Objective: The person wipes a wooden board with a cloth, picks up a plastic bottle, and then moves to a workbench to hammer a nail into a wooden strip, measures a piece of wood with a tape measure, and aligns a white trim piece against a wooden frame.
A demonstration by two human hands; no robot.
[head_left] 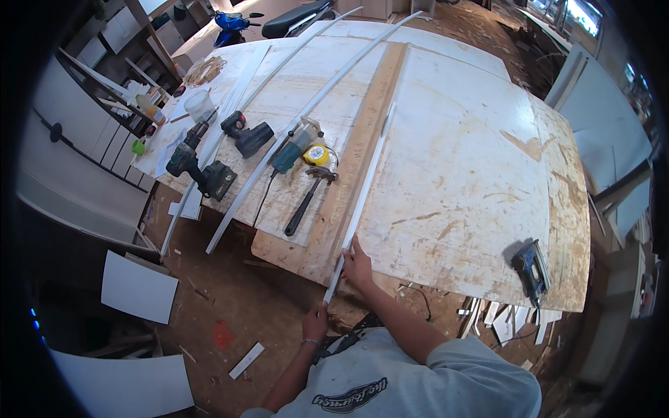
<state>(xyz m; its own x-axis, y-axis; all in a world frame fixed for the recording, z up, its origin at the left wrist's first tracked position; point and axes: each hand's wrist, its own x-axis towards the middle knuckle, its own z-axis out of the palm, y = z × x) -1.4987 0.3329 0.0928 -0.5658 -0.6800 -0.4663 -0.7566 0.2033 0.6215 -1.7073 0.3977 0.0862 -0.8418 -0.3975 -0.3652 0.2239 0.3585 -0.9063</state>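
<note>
A long, thin white strip lies along the right side of a wooden plank, and its near end sticks out past the table's front edge. My left hand is closed round that near end, beyond the edge. Farther up the strip, my right hand grips it where it crosses the edge, thumb and fingers on its sides. Left of the plank lie a claw hammer, a yellow tape measure and a teal corded power tool.
Two more long white strips run across the worktable, overhanging its front. A cordless drill and another cordless tool lie at left. Near the right front corner is a nail gun. Offcuts litter the floor.
</note>
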